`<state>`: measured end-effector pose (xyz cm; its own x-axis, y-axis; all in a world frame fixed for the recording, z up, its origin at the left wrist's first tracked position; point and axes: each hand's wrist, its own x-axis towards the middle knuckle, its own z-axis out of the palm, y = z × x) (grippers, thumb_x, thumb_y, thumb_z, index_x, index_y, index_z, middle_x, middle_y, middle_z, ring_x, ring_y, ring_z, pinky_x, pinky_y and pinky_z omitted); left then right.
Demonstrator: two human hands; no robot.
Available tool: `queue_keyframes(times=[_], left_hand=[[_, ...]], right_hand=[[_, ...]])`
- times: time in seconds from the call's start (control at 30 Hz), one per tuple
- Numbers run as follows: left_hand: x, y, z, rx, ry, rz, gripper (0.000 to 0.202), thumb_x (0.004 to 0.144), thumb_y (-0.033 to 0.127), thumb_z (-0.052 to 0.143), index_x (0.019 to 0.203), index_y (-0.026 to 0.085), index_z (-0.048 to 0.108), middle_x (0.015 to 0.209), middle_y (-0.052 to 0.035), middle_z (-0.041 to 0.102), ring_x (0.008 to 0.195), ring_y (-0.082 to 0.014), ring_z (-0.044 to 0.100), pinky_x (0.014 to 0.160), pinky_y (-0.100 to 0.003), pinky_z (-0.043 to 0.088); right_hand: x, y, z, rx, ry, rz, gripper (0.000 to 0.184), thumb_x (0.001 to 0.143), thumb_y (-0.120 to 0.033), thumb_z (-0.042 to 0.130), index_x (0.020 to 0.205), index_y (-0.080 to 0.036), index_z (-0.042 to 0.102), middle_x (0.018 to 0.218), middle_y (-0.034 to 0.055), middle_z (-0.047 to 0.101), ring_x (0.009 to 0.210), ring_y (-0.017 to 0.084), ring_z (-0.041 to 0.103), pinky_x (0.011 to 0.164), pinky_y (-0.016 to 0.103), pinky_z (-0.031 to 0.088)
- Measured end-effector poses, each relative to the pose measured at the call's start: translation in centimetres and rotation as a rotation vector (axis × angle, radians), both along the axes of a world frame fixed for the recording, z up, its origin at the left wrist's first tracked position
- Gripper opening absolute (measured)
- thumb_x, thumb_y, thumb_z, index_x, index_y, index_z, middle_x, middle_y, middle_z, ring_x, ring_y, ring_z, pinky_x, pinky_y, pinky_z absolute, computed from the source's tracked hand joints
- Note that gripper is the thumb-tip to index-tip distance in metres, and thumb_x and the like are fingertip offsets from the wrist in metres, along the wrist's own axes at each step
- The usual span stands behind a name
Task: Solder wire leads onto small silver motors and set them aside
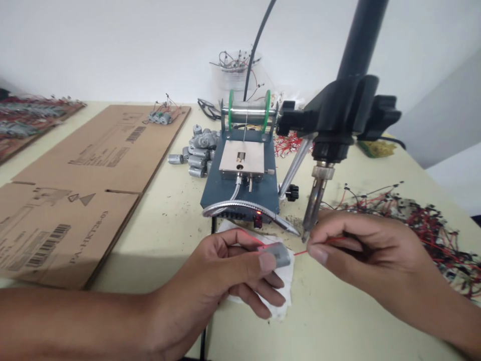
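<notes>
My left hand [233, 271] is closed on a small grey electric motor [277, 254], thumb in front and fingers behind and below it. Between thumb and forefinger, my right hand [349, 245] pinches a red wire [299, 253], whose end points at the motor's right side. Whether the wire touches the motor I cannot tell. Just above the wire hangs the tip of a soldering iron [311, 213], clamped in a black stand. The metal solder feed tube [263, 208] curves down to end close beside that tip. White paper [283, 301] lies under my left hand.
Behind my hands stands the blue solder feeder [240, 193] with a green-flanged solder spool [248, 110]. Grey motors [199, 153] are heaped to its left, near a cardboard sheet [93, 140]. At right lies a pile of red and black wires [413, 225]. A clear tub [233, 80] stands behind.
</notes>
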<state>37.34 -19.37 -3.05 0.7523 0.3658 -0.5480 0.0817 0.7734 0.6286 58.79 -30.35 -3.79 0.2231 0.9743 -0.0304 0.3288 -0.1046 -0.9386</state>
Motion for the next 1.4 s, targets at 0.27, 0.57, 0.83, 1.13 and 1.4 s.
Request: queue_keyframes(times=[0.27, 0.57, 0.83, 1.13, 1.4], left_hand=[[-0.1, 0.1, 0.1, -0.008, -0.009, -0.007, 0.024, 0.083, 0.024, 0.087, 0.093, 0.013, 0.069, 0.077, -0.0063, 0.078, 0.066, -0.0137, 0.076, 0.056, -0.016, 0.060], [-0.1, 0.3, 0.4, -0.042, -0.050, 0.023, 0.024, 0.080, 0.018, 0.088, 0.096, 0.012, 0.071, 0.080, -0.0079, 0.080, 0.067, -0.0144, 0.077, 0.057, -0.016, 0.061], [0.0, 0.7, 0.9, 0.024, -0.071, 0.024, 0.024, 0.082, 0.026, 0.089, 0.090, 0.012, 0.072, 0.080, -0.0087, 0.080, 0.068, -0.0147, 0.077, 0.058, -0.017, 0.062], [-0.1, 0.9, 0.8, 0.021, -0.097, 0.019, 0.025, 0.083, 0.026, 0.089, 0.090, 0.013, 0.070, 0.082, -0.0072, 0.080, 0.070, -0.0146, 0.077, 0.058, -0.017, 0.063], [0.0, 0.8, 0.8, 0.032, -0.086, 0.013, 0.026, 0.082, 0.027, 0.089, 0.090, 0.013, 0.069, 0.081, -0.0069, 0.080, 0.069, -0.0145, 0.077, 0.057, -0.017, 0.062]], right_hand=[[0.0, 0.0, -0.3, -0.005, 0.027, -0.011, 0.017, 0.090, -0.041, 0.077, 0.081, -0.027, 0.073, 0.066, -0.0022, 0.056, 0.054, 0.011, 0.039, 0.048, 0.025, 0.026], [-0.9, 0.2, 0.6, 0.057, 0.008, -0.116, 0.017, 0.088, -0.037, 0.078, 0.075, -0.027, 0.073, 0.060, -0.0022, 0.054, 0.050, 0.010, 0.035, 0.044, 0.023, 0.027], [-1.2, 1.0, 1.5, 0.175, -0.071, -0.161, 0.016, 0.085, -0.033, 0.081, 0.072, -0.027, 0.075, 0.051, -0.0047, 0.049, 0.045, 0.008, 0.038, 0.041, 0.020, 0.030], [-1.5, 1.0, 1.4, 0.140, 0.060, -0.186, 0.013, 0.078, -0.028, 0.086, 0.071, -0.026, 0.075, 0.049, -0.0050, 0.050, 0.045, 0.008, 0.035, 0.041, 0.020, 0.028], [-1.6, 1.0, 1.4, 0.157, -0.004, -0.205, 0.017, 0.087, -0.031, 0.080, 0.072, -0.024, 0.075, 0.049, -0.0040, 0.049, 0.046, 0.009, 0.035, 0.041, 0.020, 0.029]])
